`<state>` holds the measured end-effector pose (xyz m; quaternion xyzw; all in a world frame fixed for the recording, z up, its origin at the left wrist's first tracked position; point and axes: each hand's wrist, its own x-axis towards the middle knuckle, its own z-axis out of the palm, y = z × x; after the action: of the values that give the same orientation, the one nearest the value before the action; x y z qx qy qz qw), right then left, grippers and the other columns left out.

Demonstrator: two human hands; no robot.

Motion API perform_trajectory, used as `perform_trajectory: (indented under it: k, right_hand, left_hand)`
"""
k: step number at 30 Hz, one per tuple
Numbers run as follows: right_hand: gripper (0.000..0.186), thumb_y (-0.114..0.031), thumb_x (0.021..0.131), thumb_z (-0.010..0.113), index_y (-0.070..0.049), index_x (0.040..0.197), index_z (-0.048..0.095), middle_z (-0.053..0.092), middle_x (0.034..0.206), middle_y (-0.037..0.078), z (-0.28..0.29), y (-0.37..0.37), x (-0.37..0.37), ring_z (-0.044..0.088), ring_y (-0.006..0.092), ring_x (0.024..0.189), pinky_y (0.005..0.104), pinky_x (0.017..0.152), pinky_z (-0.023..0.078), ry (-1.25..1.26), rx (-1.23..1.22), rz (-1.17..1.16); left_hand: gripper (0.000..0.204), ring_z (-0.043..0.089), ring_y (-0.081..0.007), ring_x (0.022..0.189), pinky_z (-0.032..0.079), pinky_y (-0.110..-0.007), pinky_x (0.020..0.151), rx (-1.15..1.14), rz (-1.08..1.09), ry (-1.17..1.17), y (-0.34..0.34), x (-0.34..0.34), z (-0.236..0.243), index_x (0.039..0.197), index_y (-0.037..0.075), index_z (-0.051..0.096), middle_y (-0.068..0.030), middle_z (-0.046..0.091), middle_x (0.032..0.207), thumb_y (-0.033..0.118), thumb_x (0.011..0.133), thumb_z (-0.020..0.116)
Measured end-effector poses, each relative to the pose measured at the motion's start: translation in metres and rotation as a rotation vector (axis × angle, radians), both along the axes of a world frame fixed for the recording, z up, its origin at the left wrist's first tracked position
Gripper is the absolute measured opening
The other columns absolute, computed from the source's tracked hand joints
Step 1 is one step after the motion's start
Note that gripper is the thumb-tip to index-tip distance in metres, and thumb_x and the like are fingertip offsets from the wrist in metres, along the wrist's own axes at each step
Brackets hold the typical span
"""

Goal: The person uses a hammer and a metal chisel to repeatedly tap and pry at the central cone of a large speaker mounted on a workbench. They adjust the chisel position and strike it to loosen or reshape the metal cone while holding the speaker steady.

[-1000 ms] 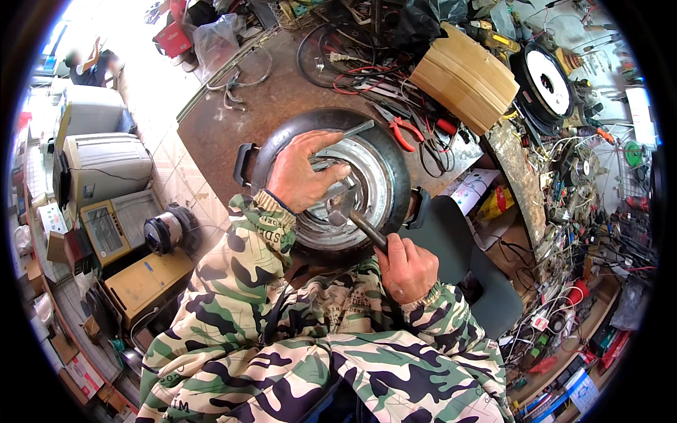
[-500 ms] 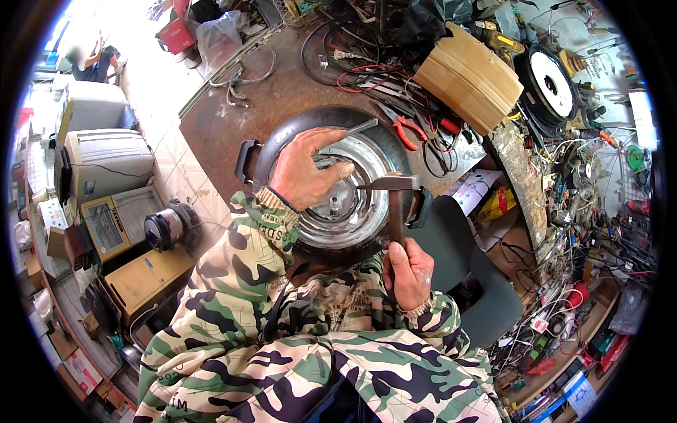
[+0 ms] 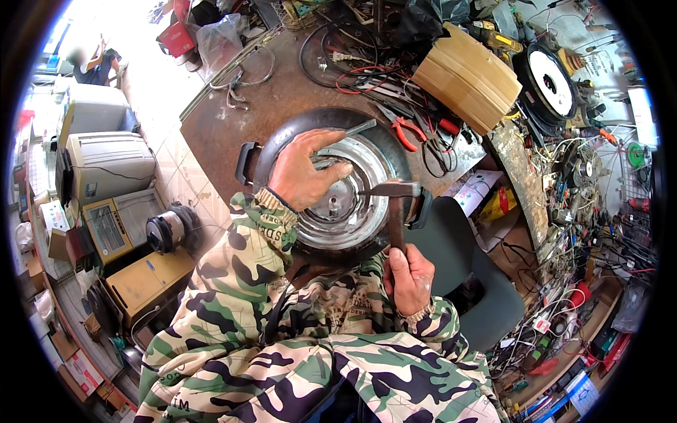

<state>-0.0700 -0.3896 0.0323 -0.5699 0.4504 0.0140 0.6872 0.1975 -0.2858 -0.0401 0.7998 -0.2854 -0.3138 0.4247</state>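
- The dark round pan (image 3: 337, 118), with a silver ringed middle, lies at the near edge of the bench (image 3: 211, 134), right in front of the person; its two black handles stick out at left and right.
- The left hand (image 3: 307, 169) is over the pan's left part, fingers curled on a grey metal bar (image 3: 362, 128) whose end juts past the fingertips, thumb held apart; much of the grip is hidden.
- The right hand (image 3: 409, 278) is closed around the handle of a hammer (image 3: 396, 218), whose head is above the pan's right edge; I cannot tell whether it touches.
- Beyond the pan's upper right: red-handled pliers (image 3: 407, 135), then a folded cardboard piece (image 3: 467, 79).
- Farther left on the bench, a bent grey cable (image 3: 243, 82).
- Right of the pan, a dark chair (image 3: 451, 247).
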Motion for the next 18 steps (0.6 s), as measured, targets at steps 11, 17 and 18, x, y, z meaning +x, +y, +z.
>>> perform_trajectory:
  k: [11,17,18]
  right_hand:
    - [0.033,-0.028,0.115,0.057,0.003,0.107,0.064,0.060,0.070,0.003,-0.0035,-0.0065,0.0017,0.050,0.0088,0.049,0.0255,0.046,0.037,-0.001,0.054,0.032]
    - [0.035,-0.031,0.115,0.058,0.003,0.108,0.063,0.060,0.072,0.004,-0.0011,-0.0049,0.0012,0.049,0.0085,0.049,0.0255,0.046,0.037,0.013,0.067,0.061]
    - [0.035,-0.030,0.115,0.058,0.003,0.108,0.063,0.060,0.071,0.004,-0.0018,-0.0043,0.0005,0.049,0.0085,0.049,0.0255,0.046,0.037,0.002,0.063,0.039]
  left_hand:
    - [0.061,0.064,-0.0347,0.134,0.045,-0.044,0.118,0.001,-0.011,-0.009,-0.0016,0.0030,-0.0002,0.136,0.001,0.072,-0.0212,0.071,0.138,0.028,0.084,0.088]
    - [0.061,0.063,-0.0359,0.135,0.046,-0.045,0.119,0.004,0.000,-0.011,0.0001,0.0003,-0.0008,0.136,0.002,0.073,-0.0220,0.070,0.139,0.028,0.083,0.088]
    - [0.061,0.063,-0.0357,0.135,0.046,-0.045,0.119,0.006,-0.002,-0.018,-0.0002,-0.0001,-0.0007,0.136,0.002,0.073,-0.0220,0.071,0.139,0.028,0.083,0.088]
